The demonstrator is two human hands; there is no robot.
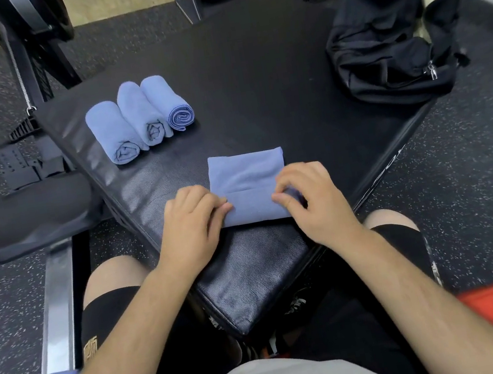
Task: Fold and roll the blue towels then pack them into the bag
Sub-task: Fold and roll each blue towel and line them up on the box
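Blue towel lies between the hands, left hand and right hand pinching its rolled near edge.

On the surface, three rolled towels are lying upper left, the bag upper right — a folded towel sitting centre.
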